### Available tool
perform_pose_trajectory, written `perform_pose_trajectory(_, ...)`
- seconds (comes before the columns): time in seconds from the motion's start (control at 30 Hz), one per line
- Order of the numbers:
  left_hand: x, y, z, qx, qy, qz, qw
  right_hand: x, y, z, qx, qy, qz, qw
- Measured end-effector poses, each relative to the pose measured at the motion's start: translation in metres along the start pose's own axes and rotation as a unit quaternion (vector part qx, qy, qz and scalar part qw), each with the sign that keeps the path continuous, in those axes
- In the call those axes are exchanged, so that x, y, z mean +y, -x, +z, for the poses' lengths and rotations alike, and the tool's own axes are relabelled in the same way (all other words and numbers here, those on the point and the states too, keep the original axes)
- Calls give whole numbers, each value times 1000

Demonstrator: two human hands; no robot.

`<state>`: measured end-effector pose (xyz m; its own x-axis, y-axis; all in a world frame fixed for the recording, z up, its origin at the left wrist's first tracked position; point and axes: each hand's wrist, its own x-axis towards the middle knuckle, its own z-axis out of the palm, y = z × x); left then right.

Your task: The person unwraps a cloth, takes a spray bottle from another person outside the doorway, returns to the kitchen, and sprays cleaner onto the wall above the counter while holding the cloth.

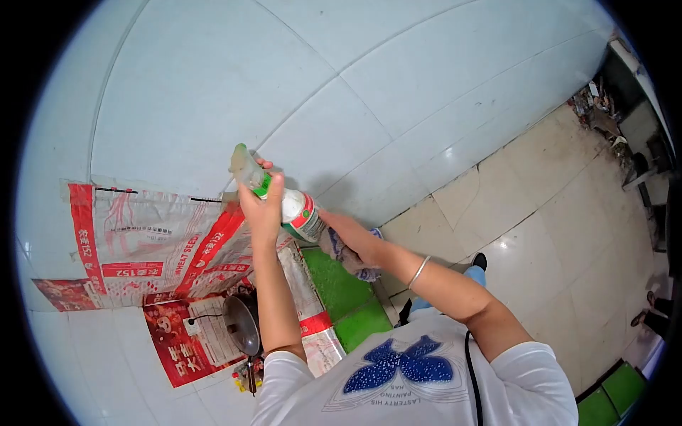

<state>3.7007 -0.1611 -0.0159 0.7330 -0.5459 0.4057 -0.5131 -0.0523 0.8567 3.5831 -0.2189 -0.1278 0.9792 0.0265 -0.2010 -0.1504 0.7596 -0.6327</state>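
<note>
A white bottle (304,215) with a red and green label is held tilted in front of the tiled wall. My left hand (264,206) is closed around its upper end, where a translucent piece with green parts (245,169) sticks out above the fingers; this looks like a spray head. My right hand (349,233) is beside the lower end of the bottle, closed on a crumpled greyish cloth (348,257) with blue edges. The right fingertips are partly hidden behind the bottle and cloth.
Printed red and white plastic sheeting (160,245) covers the lower wall at left. A dark pan (242,324) hangs or stands near a red poster (186,341). Green tiles (334,280) lie below my hands. Clutter (604,117) lines the far right floor.
</note>
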Motion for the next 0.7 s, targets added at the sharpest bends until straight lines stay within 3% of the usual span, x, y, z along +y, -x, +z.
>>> perform_pose_trajectory(0.07, 3, 5, 0, -9, -43, 22, 999, 5, 4, 7, -13, -51, -20, 998)
perform_pose_trajectory(0.13, 4, 6, -3, -2, -106, -71, 992, 4, 7, 9, -14, -59, -17, 998)
perform_pose_trajectory(0.17, 2, 3, -2, -3, -106, -72, 992, 3, 8, 10, -14, -66, -15, 998)
perform_pose_trajectory(0.23, -2, -4, 0, 0, -158, 82, 984, -2, 12, 11, -18, -63, -10, 998)
perform_pose_trajectory(0.43, 7, -1, 13, -3, -178, -5, 984, 6, 9, 9, -17, -65, -10, 998)
perform_pose_trajectory(0.57, 5, -1, 16, 12, -172, 3, 985, 1, 17, 9, -33, -88, -3, 996)
perform_pose_trajectory(0.7, 10, -2, 17, 27, -254, -5, 967, 7, 18, 8, -7, -59, -30, 998)
